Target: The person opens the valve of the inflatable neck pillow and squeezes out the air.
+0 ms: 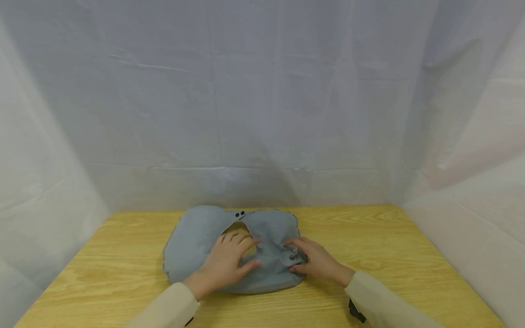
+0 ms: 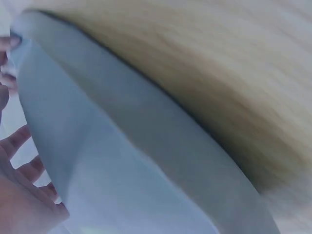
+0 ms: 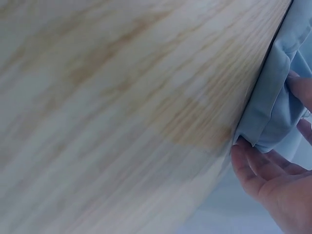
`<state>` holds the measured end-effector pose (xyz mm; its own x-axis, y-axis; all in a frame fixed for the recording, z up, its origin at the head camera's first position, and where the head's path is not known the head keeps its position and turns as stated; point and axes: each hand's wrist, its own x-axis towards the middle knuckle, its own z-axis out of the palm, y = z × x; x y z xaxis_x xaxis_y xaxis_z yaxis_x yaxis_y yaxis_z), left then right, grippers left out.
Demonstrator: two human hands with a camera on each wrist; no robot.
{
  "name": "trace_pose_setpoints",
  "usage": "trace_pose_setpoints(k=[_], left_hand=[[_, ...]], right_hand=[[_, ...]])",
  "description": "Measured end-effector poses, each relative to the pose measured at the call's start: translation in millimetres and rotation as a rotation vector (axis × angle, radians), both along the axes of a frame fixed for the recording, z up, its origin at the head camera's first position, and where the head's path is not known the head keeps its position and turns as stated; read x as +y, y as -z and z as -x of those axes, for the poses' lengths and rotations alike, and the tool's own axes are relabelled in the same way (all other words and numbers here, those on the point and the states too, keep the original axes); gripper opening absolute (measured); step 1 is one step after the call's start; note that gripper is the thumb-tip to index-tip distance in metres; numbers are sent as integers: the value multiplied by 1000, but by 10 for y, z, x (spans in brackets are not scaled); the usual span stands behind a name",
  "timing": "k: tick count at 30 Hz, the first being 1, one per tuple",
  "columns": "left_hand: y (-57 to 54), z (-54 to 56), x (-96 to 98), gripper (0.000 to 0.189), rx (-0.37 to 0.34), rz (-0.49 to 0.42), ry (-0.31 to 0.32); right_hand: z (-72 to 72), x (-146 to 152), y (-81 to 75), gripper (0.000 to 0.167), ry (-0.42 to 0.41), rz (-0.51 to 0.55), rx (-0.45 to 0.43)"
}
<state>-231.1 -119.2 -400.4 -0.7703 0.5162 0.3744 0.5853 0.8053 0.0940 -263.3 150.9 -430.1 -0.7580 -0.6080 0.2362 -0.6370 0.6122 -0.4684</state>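
Observation:
A grey-blue neck pillow (image 1: 197, 237) lies flat on the wooden table, with a gap in its middle and two black dots like eyes at its far edge. My left hand (image 1: 229, 257) rests over that gap, fingers spread and fairly straight, thumb on the fabric. In the left wrist view, the pillow's near side (image 2: 122, 131) fills much of the picture. At the pillow's right end, my right hand (image 1: 317, 262) pinches the bunched cloth between thumb and fingers, around a small dark round button (image 1: 292, 257). The right wrist view shows fingertips (image 3: 243, 156) at the folded cloth edge (image 3: 263, 112).
The wooden table (image 1: 361, 232) has pale grain and extends to both sides of the pillow. White sheeting (image 1: 262, 114) hangs behind it and at the left and right.

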Motion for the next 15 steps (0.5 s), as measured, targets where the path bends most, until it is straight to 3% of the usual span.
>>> trace_pose_setpoints(k=[7,15], left_hand=[[-121,67,-388,44,124,-18,-136],[-200,81,-726,41,115,-40,-297]], right_hand=[[7,-22,0,56,-21,-12,78],[-20,-65,-41,54,20,-64,126]])
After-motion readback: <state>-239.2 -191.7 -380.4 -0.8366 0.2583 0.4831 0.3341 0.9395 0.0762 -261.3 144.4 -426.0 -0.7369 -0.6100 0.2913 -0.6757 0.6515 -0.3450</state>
